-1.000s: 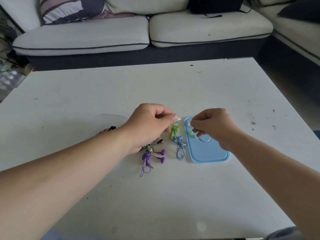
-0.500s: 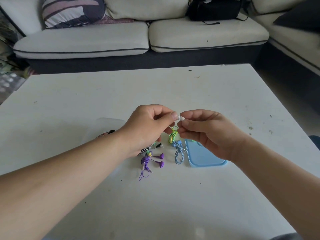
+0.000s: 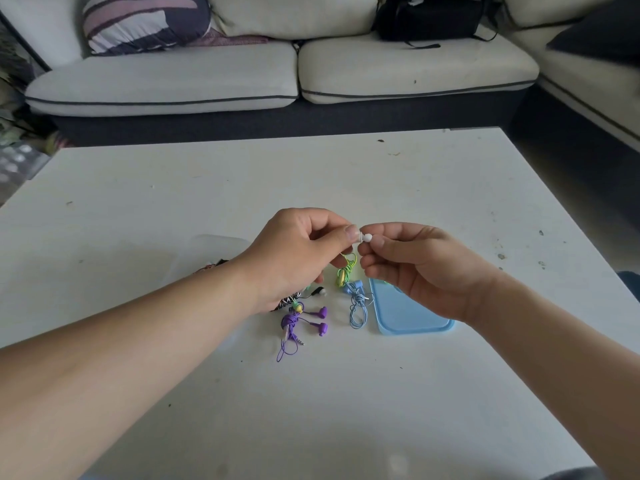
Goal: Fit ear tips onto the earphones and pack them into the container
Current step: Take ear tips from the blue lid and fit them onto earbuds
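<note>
Two-handed, hovered over the surface [image 3: 450, 209] with forearms angled inward and fingertips meeting. Pinched a white earphone [image 3: 361, 235] in the curled grip of the left hand [image 3: 298, 251]. Pinched a white ear tip [image 3: 368, 238] against it between thumb and forefinger of the right hand [image 3: 415, 268].

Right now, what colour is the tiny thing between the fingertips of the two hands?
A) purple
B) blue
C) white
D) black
C: the little ear tip pinched between the left hand and the right hand is white, while the purple earphones and the blue earphones lie below on the table.
</note>
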